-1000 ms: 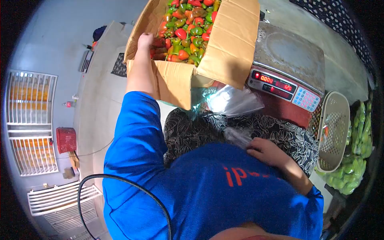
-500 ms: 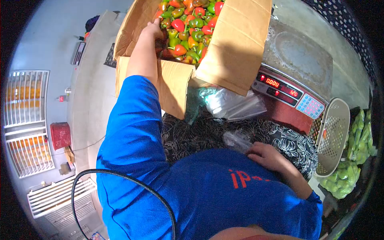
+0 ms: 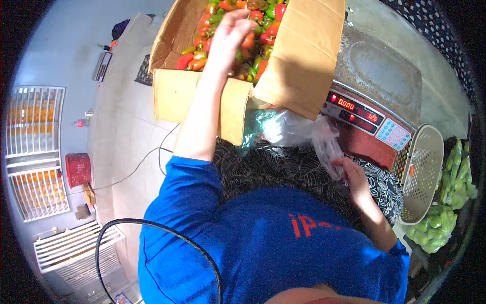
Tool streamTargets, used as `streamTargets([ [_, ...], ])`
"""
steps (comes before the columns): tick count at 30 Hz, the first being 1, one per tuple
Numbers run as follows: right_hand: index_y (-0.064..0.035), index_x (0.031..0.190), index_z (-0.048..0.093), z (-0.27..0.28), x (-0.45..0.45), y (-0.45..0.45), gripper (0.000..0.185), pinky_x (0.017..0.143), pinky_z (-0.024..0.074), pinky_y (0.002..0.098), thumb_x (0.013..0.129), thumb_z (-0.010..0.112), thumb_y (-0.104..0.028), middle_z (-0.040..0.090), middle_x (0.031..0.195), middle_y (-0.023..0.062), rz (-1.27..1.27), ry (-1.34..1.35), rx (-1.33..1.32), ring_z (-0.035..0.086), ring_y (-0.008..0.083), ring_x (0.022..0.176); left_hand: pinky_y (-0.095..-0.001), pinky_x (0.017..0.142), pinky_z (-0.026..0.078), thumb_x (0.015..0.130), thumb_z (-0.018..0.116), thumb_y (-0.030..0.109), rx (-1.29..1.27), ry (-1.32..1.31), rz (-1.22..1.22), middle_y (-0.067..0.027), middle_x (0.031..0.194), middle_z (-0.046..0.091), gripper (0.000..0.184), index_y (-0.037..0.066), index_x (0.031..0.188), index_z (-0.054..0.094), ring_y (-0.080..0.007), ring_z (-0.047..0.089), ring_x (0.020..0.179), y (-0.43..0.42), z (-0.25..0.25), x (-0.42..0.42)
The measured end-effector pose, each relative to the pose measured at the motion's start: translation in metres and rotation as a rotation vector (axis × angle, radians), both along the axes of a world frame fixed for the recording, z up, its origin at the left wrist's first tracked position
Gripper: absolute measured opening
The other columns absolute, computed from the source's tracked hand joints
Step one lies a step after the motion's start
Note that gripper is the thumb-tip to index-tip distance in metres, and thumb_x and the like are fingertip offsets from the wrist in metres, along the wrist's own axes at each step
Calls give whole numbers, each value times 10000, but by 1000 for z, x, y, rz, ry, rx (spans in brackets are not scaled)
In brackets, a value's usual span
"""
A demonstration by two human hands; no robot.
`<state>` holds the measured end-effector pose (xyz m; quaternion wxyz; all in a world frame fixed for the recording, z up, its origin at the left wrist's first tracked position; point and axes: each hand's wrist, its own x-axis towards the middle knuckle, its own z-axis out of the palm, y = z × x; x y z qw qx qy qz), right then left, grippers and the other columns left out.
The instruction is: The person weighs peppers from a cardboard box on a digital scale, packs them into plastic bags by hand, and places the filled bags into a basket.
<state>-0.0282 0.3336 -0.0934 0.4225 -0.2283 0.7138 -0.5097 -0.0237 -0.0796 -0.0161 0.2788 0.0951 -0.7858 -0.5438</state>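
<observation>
An open cardboard box at the top holds many red, orange and green peppers. My left hand is over them, its fingers curled and pinched at the stem of an orange-red pepper. Near my lap, my right hand grips a crumpled clear plastic bag, which hangs up towards other clear bags beside the box. Below these lies black-and-white patterned cloth.
Right of the box stands a scale with a lit red display. Farther right are a beige perforated basket and bagged green produce. A black cable loops over my left side; a red crate stands far left.
My left hand has moved right from the box's left side, over the peppers, and now pinches one. My right hand has lifted off my lap and raised the clear bag.
</observation>
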Motion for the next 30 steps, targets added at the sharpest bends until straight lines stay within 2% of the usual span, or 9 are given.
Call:
streamTargets([
  [2, -52, 1015, 618, 15, 2, -4, 369, 687, 377, 219, 956, 373, -320, 590, 941, -1, 40, -72, 138, 500, 95, 815, -262, 729, 457, 913, 458, 396, 296, 50, -154, -90, 851, 605, 484, 11, 1206, 444, -141, 561, 812, 9, 3, 2],
  [8, -75, 1016, 632, 7, 7, -5, 394, 629, 381, 223, 953, 363, -356, 608, 922, -10, 95, -81, 50, 496, 80, 776, -312, 526, 465, 899, 212, 615, 611, 115, -204, -105, 775, 565, 698, 15, 1184, 428, -217, 558, 717, -18, -2, 7],
  [12, -70, 1009, 633, 2, 5, -1, 399, 632, 399, 236, 953, 353, -348, 612, 915, 0, 76, -114, 15, 515, 94, 788, -335, 524, 460, 919, 258, 460, 550, 140, -132, -115, 778, 581, 500, 43, 1118, 447, -223, 565, 719, -6, 0, 7],
  [16, -50, 1009, 630, -5, 5, 0, 398, 672, 413, 243, 950, 351, -327, 614, 929, 30, 64, -144, 54, 530, 115, 822, -278, 684, 459, 883, 357, 304, 452, 253, -115, -98, 772, 615, 340, 21, 1042, 459, -171, 580, 712, -8, -5, 2],
  [19, -25, 1009, 629, -6, 5, 0, 392, 750, 413, 254, 952, 362, -307, 613, 962, 55, 92, -90, 38, 540, 136, 876, -263, 749, 438, 885, 386, 290, 479, 268, -195, -93, 798, 627, 335, 7, 1046, 465, -157, 579, 750, -11, -5, 5],
  [23, 5, 1008, 631, -6, 5, 0, 385, 857, 391, 270, 955, 378, -281, 614, 994, 76, 76, -126, -14, 545, 158, 952, -264, 689, 428, 890, 387, 335, 388, 326, -111, -90, 807, 610, 380, 11, 1066, 479, -157, 561, 738, -10, -6, 4],
  [25, -17, 1003, 634, -9, 6, 0, 391, 742, 392, 240, 945, 369, -298, 622, 941, 37, 113, -59, -40, 531, 116, 844, -264, 608, 398, 883, 391, 407, 244, 376, 11, -82, 823, 575, 438, 32, 1080, 500, -161, 522, 714, 13, 6, 13],
  [28, -22, 994, 639, -10, 3, 0, 379, 726, 400, 234, 941, 392, -304, 628, 917, 19, 103, -102, -43, 536, 98, 825, -277, 648, 445, 870, 474, 436, 645, 348, -528, -105, 753, 576, 456, -3, 994, 491, -180, 534, 650, 78, 8, 47],
  [30, -19, 983, 643, -14, 4, 2, 352, 762, 406, 244, 938, 421, -289, 631, 916, 21, 108, -175, -37, 545, 102, 856, -256, 573, 427, 824, 525, 347, 574, -128, -721, -74, 720, 554, 384, 0, 988, 541, -160, 514, 608, 122, 6, 70],
])
